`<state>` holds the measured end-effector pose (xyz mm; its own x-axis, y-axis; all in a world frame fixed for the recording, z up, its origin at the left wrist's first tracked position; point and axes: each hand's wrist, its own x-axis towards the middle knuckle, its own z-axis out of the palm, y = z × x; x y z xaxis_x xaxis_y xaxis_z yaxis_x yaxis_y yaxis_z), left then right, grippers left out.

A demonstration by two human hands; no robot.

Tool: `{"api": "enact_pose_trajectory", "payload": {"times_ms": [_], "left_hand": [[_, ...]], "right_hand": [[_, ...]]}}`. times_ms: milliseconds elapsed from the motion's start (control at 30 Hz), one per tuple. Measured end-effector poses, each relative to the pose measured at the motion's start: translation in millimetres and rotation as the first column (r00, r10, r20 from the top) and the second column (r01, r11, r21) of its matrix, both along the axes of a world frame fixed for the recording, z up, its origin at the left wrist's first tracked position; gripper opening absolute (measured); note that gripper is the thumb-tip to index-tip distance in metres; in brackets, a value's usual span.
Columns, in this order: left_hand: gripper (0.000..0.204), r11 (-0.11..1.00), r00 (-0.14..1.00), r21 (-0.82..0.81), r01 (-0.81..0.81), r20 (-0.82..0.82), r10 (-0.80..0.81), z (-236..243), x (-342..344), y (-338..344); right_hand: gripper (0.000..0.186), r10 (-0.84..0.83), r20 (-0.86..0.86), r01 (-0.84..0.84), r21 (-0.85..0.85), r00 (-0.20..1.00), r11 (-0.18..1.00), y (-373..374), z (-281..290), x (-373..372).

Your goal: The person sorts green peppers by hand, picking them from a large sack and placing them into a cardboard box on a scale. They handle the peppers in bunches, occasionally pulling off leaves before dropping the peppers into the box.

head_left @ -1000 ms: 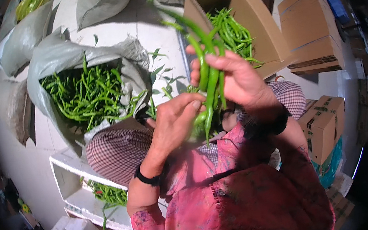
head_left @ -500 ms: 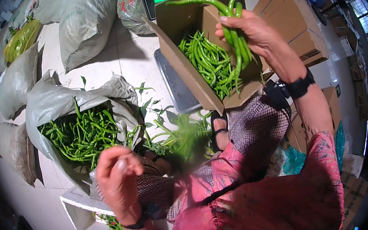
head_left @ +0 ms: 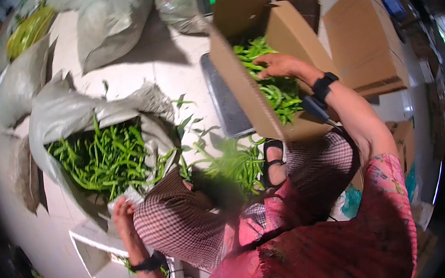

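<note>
- Lower left: the fingers of the left hand (head_left: 124,213) curl loosely near the sack (head_left: 52,114); a knock could spill its peppers (head_left: 104,160).
- Centre: loose peppers (head_left: 242,169) lie beside a sandalled foot (head_left: 277,174), whose shifting could crush them.
- Upper right of centre: the right hand (head_left: 281,66) bends over green peppers (head_left: 282,99) inside the cardboard box (head_left: 242,84); whether its fingers pinch any, I cannot tell. Hard pressing could bruise them.

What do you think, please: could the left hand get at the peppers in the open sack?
Probably yes: the left hand is near the sack, whose open mouth leaves the peppers uncovered.
</note>
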<state>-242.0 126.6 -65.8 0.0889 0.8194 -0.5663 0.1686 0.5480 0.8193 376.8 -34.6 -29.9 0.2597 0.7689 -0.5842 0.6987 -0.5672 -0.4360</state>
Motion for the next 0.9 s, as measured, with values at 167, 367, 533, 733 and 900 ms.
{"api": "enact_pose_trajectory", "payload": {"times_ms": [167,367,533,733,900], "left_hand": [[0.019,0.99,0.983,-0.117,0.08,0.174,-0.059,-73,41,-46],[0.014,0.992,0.994,0.117,0.039,-0.104,-0.027,-127,5,-16],[0.032,0.88,0.913,0.361,-0.31,-0.145,0.381,-110,-10,54],[0.085,0.923,0.888,0.255,-0.289,-0.289,0.358,-146,-34,140],[0.075,0.832,0.843,0.265,-0.487,-0.108,0.527,-173,-8,159]], "right_hand": [[0.046,-0.16,-0.245,0.204,0.164,0.956,0.965,-21,-9,31],[0.045,-0.305,-0.287,0.364,0.183,0.908,0.913,-17,69,-8],[0.051,-0.363,-0.163,0.389,0.175,0.917,0.904,-17,181,-100],[0.035,-0.43,-0.587,0.439,-0.137,0.686,0.888,-48,173,-186],[0.029,-0.537,-0.669,0.453,-0.32,0.514,0.832,-52,103,-240]]}}
